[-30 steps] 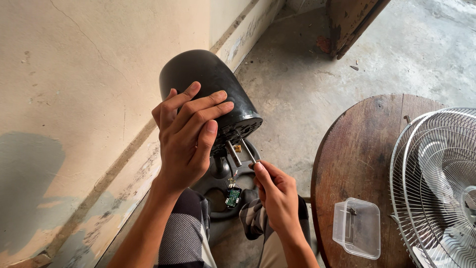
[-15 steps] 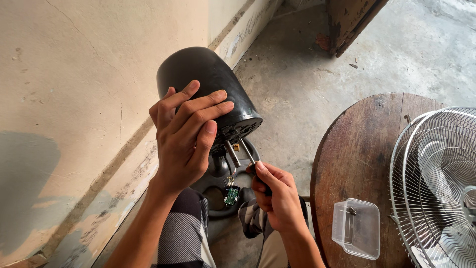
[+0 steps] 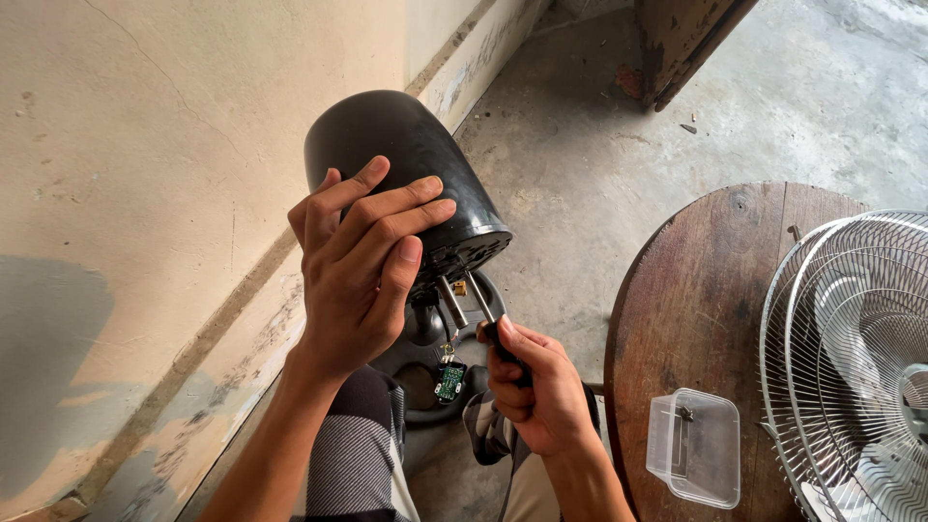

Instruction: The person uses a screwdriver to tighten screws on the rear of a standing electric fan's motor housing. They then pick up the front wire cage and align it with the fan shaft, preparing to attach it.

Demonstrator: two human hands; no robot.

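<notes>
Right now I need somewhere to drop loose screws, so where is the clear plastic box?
The clear plastic box sits at the lower right of the head view, on the round wooden table, just left of the fan grille.

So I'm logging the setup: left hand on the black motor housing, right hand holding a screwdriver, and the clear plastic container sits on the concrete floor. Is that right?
Not quite. The head view shows the clear plastic container on the round wooden table, not the floor. The rest holds: left hand on the black motor housing, right hand holding the screwdriver.
</notes>
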